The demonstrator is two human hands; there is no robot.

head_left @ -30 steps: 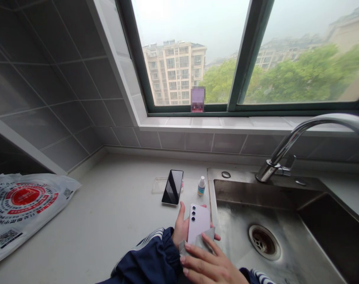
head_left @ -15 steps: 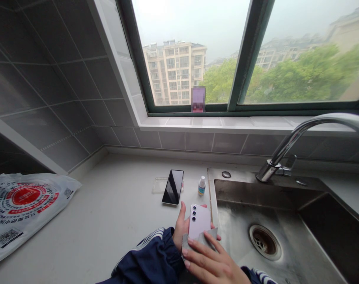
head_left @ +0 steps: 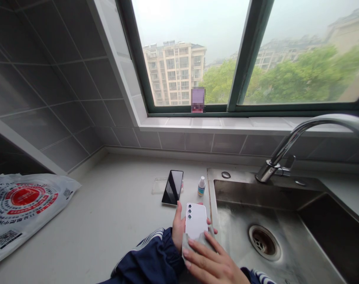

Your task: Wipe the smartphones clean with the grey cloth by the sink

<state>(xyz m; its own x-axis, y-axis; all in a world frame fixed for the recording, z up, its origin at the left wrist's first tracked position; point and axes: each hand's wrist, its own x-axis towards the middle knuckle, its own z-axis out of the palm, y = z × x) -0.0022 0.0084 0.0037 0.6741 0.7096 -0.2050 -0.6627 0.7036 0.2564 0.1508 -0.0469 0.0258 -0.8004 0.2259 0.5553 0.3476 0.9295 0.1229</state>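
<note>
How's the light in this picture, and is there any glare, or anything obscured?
In the head view: the sky behind the window is washed nearly white; the tiled wall at left sits dim; the faucet carries bright highlights; the pale phone looks fairly evenly lit; a pixelated patch low in the window hides whatever is there.

Left hand cupped beneath flat, palm-down right hand

Right fingers and grey cloth beneath hide the lilac phone's near end; well left of them, the plastic bag is cut off; beyond, the bottle label is unreadable.
</note>
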